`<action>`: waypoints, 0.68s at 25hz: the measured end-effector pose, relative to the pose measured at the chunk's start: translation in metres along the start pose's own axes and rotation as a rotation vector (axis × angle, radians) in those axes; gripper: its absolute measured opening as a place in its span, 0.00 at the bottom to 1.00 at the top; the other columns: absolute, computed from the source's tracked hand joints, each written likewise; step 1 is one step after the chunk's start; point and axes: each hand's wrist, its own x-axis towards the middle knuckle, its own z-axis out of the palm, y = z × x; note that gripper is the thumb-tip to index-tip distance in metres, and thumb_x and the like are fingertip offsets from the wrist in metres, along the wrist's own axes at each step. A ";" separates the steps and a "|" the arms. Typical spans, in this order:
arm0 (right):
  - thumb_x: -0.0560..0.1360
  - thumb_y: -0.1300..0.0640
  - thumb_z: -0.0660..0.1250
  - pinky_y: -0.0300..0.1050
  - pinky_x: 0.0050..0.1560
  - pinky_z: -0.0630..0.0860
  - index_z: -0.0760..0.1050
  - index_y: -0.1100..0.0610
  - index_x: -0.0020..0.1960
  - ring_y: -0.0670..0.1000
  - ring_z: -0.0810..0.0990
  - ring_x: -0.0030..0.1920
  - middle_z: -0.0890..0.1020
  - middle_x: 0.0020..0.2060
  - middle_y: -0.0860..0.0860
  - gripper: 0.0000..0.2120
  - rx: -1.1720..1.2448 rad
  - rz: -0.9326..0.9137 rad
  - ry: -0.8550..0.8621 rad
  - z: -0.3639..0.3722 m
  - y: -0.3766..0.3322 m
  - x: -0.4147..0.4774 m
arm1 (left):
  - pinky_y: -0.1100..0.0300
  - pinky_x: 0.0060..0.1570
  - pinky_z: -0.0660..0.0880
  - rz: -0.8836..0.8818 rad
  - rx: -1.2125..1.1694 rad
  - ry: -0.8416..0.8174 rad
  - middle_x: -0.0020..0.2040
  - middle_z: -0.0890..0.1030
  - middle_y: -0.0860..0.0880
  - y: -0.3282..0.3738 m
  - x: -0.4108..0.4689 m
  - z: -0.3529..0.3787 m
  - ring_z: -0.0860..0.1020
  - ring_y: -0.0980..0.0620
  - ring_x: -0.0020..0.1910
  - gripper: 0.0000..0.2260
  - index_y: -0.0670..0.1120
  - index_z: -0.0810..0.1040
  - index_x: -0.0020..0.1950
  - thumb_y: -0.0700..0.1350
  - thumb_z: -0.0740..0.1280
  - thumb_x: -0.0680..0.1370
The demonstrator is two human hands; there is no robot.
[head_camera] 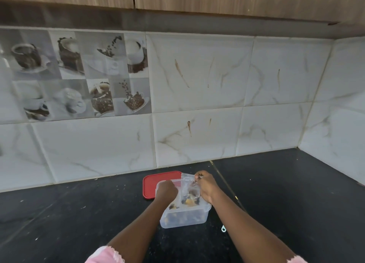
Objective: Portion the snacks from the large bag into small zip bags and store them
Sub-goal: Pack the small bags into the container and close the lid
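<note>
A clear plastic container (194, 218) stands on the black counter and holds small zip bags of dark and yellow snacks. My right hand (206, 186) pinches the top of a clear zip bag (187, 185) that stands upright in the container, with snacks (190, 200) at its bottom. My left hand (166, 190) reaches down into the container's left side with curled fingers; what it grips is hidden. The container's red lid (152, 181) lies flat just behind it. No large bag is in view.
The black counter (79, 213) runs left and right, speckled with crumbs. A white tiled wall (197, 134) rises close behind the lid, with a side wall (335, 144) at the right corner. A small pale ring (223, 228) lies to the right of the container.
</note>
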 end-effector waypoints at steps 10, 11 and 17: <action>0.78 0.66 0.55 0.48 0.37 0.68 0.65 0.55 0.43 0.48 0.67 0.34 0.71 0.34 0.48 0.09 -0.760 -0.336 0.010 0.005 0.004 0.004 | 0.54 0.72 0.60 0.360 0.219 -0.127 0.76 0.61 0.46 0.001 -0.002 0.007 0.61 0.46 0.74 0.23 0.50 0.54 0.77 0.46 0.54 0.83; 0.78 0.64 0.58 0.49 0.42 0.73 0.66 0.55 0.45 0.49 0.71 0.39 0.73 0.39 0.50 0.06 -0.815 -0.313 -0.018 0.003 0.001 0.003 | 0.53 0.72 0.60 0.367 0.224 -0.152 0.76 0.60 0.47 0.000 -0.001 0.009 0.61 0.46 0.75 0.24 0.51 0.53 0.77 0.48 0.55 0.82; 0.74 0.61 0.68 0.46 0.57 0.75 0.70 0.62 0.66 0.55 0.76 0.60 0.74 0.61 0.57 0.21 -1.336 -0.243 -0.200 0.009 0.007 0.000 | 0.51 0.72 0.60 0.364 0.384 -0.238 0.75 0.62 0.48 -0.008 0.007 0.022 0.63 0.46 0.73 0.25 0.50 0.57 0.76 0.50 0.60 0.81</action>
